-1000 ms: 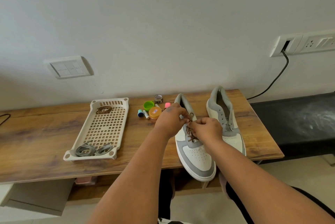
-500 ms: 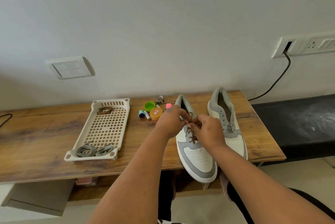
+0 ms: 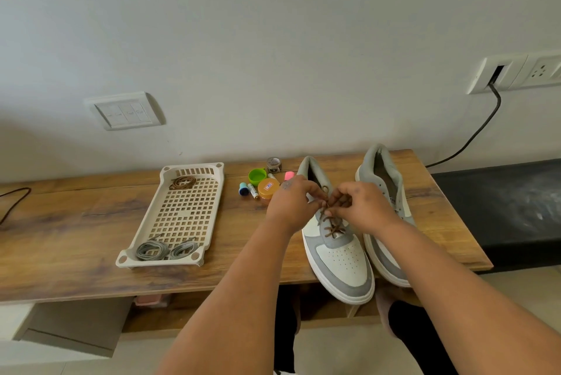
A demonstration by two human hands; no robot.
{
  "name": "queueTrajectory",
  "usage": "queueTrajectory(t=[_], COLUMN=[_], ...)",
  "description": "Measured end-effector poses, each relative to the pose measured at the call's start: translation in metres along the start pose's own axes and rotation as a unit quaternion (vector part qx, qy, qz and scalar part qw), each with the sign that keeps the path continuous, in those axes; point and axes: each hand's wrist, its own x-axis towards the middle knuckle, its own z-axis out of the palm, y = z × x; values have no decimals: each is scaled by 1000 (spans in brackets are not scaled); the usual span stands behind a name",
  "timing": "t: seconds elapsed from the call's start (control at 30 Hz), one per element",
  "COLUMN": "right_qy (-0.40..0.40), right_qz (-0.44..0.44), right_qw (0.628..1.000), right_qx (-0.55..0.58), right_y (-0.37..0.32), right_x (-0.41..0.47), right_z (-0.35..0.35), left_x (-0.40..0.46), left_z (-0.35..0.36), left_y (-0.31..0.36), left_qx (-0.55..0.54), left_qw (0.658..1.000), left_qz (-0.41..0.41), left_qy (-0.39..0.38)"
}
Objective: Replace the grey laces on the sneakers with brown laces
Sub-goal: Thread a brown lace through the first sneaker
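Two white-and-grey sneakers stand on the wooden table (image 3: 76, 223), toes toward me. The left sneaker (image 3: 340, 262) carries a brown lace (image 3: 332, 227) crossed through its lower eyelets. My left hand (image 3: 293, 203) and my right hand (image 3: 362, 207) meet over its tongue, each pinching an end of that brown lace near the upper eyelets. The right sneaker (image 3: 384, 174) has no lace that I can see. A cream slotted tray (image 3: 185, 213) holds a coiled brown lace (image 3: 182, 183) at its far end and two coiled grey laces (image 3: 165, 249) at its near end.
Small items sit behind my left hand: a green cap (image 3: 257, 176), an orange jar (image 3: 268, 188), a tape roll (image 3: 274, 164), a pink piece (image 3: 289, 176) and small tubes (image 3: 243, 189). A black cable (image 3: 473, 135) hangs from the wall socket. A dark bench (image 3: 501, 207) lies to the right.
My hands have shifted slightly while working the brown lace at the upper eyelets; the right hand's fingers have come closer to the left hand's. The view has dropped a little.
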Motion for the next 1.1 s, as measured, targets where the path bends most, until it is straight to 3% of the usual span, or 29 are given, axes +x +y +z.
queueTrajectory(t=[0.27, 0.47, 0.57, 0.8, 1.1], right_qy=[13, 32, 41, -30, -38], right_qz=[-39, -11, -47, -88, -63], right_qw=[999, 999, 998, 993, 994], right_qx=[-2, -5, -22, -75, -84], right_y=[0, 1, 1, 2, 6], right_x=[-2, 3, 6, 14, 21], right_z=[5, 7, 0, -5, -7], left_x=[1, 1, 1, -1, 0], left_z=[-1, -2, -3, -5, -5], left_y=[3, 4, 4, 3, 3], left_qx=[7, -1, -3, -13, -13], left_qw=[1000, 1000, 1000, 1000, 999], left_qz=[-15, -13, -16, -27, -31], left_qy=[-3, 1, -2, -8, -14])
